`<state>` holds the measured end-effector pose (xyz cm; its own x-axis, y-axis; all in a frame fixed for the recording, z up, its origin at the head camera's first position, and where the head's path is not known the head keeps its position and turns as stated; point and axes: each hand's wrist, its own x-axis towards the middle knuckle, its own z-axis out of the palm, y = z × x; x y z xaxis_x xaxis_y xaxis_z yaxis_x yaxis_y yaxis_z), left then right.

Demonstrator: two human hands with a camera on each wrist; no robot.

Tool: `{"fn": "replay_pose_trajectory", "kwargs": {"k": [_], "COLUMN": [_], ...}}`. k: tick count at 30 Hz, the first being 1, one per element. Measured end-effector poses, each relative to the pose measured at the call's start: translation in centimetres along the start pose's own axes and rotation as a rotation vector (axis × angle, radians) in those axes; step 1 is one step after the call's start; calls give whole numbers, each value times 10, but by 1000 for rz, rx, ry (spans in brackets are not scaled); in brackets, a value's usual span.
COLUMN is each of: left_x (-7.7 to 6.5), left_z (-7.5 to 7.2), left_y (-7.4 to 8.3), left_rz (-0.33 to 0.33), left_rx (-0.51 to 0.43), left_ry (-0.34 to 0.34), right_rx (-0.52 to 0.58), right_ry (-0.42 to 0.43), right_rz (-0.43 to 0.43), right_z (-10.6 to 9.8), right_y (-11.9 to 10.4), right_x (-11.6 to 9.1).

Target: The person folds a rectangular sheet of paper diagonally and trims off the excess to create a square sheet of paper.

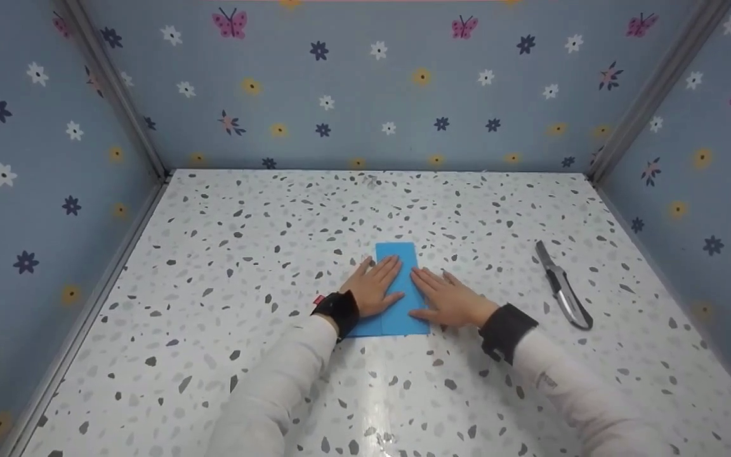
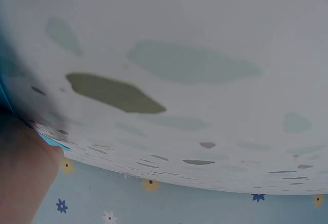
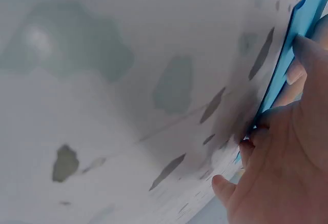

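Note:
A folded sheet of blue paper (image 1: 400,322) lies flat on the speckled table, a vertical edge or crease running up its middle. My left hand (image 1: 373,285) rests on its left part, fingers straight and pointing up and to the right, the thumb reaching across the sheet. At the right edge lies my right hand (image 1: 451,298), its fingertips and thumb on the paper. In the right wrist view the right fingers (image 3: 307,55) touch the blue paper's (image 3: 287,65) edge. Only part of the left hand (image 2: 28,167) shows in the left wrist view.
To the right on the white speckled table (image 1: 264,222) lies a utility knife (image 1: 566,289) with a grey and black handle. Blue walls (image 1: 391,89) with flowers and butterflies enclose the back and both sides. Both wrists wear black bands (image 1: 508,330).

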<state>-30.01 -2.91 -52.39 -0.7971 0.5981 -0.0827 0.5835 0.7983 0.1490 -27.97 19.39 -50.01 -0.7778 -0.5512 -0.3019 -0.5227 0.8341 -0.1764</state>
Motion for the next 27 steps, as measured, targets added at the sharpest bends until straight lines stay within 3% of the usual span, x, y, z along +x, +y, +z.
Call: {"fn": "replay_pose_trajectory", "kwargs": {"k": [9,20,27], "left_x": [6,-11,-15], "left_z": [12,-5,-2], "left_y": [-9,-26,-29], "left_rz": [19,-14,-24], "left_rx": [8,24,32], "left_ry": [16,-66,-55], "right_rx": [-50,-42,-27], "right_ry": [8,27,32], "right_rz": [-7,-15,-15], "right_z": [-3,-1,2], "right_y": [15,19,18], "right_x": [6,5,7]}}
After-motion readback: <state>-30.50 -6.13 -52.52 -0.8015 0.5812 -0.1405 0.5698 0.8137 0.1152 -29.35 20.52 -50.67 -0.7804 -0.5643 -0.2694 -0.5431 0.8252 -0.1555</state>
